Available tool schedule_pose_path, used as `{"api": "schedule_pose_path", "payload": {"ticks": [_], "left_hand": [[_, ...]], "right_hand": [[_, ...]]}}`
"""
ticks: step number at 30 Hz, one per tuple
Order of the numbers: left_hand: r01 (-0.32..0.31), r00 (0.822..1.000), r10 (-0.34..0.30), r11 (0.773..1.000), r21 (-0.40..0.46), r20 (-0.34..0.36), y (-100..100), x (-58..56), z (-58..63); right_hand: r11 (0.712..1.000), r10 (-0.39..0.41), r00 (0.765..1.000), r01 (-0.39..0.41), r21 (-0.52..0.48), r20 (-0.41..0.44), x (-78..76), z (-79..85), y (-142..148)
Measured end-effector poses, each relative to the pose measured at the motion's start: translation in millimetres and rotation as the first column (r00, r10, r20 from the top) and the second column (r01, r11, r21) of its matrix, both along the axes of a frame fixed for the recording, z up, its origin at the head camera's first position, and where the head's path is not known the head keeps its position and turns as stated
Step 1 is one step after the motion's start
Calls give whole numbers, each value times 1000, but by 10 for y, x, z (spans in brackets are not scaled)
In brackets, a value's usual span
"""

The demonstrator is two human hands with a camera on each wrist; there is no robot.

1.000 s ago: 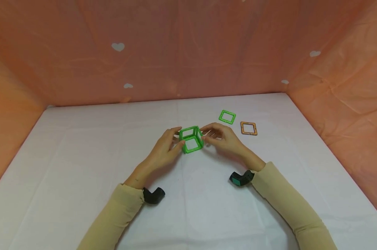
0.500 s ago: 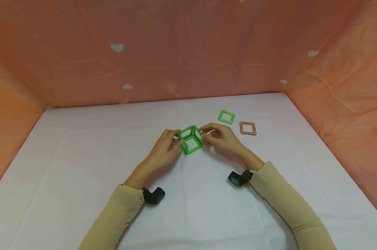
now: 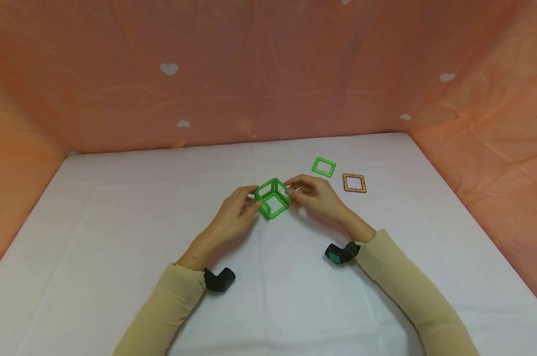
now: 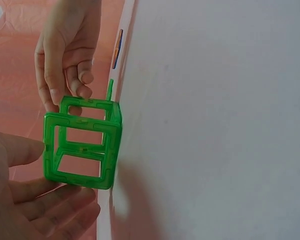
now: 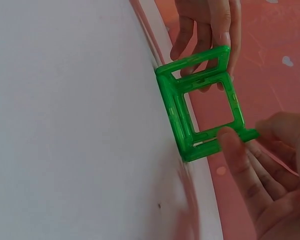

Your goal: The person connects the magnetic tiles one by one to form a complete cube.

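Note:
Several green square magnetic tiles stand joined as an open box (image 3: 279, 212) near the middle of the white table. My left hand (image 3: 234, 210) grips its left side, thumb on the near edge and fingers behind. On the right side, my right hand (image 3: 316, 199) pinches the wall between thumb and fingers. The left wrist view shows a square green frame (image 4: 82, 122) of the box facing the camera, by the left thumb. In the right wrist view, the right thumb (image 5: 235, 152) presses near a lower corner of the box.
A loose green square tile (image 3: 326, 159) lies flat beyond my right hand. Beside it, farther right, lies an orange square tile (image 3: 354, 175). An orange cloth (image 3: 259, 74) with white hearts rises behind the white tabletop (image 3: 117, 222).
Between my hands the green box has turned slightly counterclockwise, its near corner shifting right. Both hands keep their hold almost in place. The loose tiles have not moved.

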State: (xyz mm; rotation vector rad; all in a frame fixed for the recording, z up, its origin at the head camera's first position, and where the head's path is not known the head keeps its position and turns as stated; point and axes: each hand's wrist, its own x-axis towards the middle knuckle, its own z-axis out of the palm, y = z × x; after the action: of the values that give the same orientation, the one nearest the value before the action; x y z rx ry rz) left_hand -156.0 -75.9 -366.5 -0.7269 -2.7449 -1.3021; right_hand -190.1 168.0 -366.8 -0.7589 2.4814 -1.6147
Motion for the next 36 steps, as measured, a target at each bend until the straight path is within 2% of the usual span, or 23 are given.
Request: {"api": "schedule_pose_path", "payload": {"ticks": [7,14,25,32,36], "left_hand": [[3,1000,-4,1000,18,25,-16,9,9],[15,1000,-15,999,39,-16,-13,20,4],[29,999,-29,999,46,-14,1,6,3],[20,1000,-20,999,40,-6,6,9,11],[27,1000,-26,998,49,-10,11,5,5]], "right_hand": [[1000,-16,1000,16,-13,3,-31,-18,-14],[999,-33,999,32,-25,-9,-55,-34,-36],[999,-7,1000,7,-42,2,-78,-69,-45],[1000,18,1000,-18,-20,-15,-78,-68,-62],[1000,6,1000,-5,9,-16,-77,-66,-55]]}}
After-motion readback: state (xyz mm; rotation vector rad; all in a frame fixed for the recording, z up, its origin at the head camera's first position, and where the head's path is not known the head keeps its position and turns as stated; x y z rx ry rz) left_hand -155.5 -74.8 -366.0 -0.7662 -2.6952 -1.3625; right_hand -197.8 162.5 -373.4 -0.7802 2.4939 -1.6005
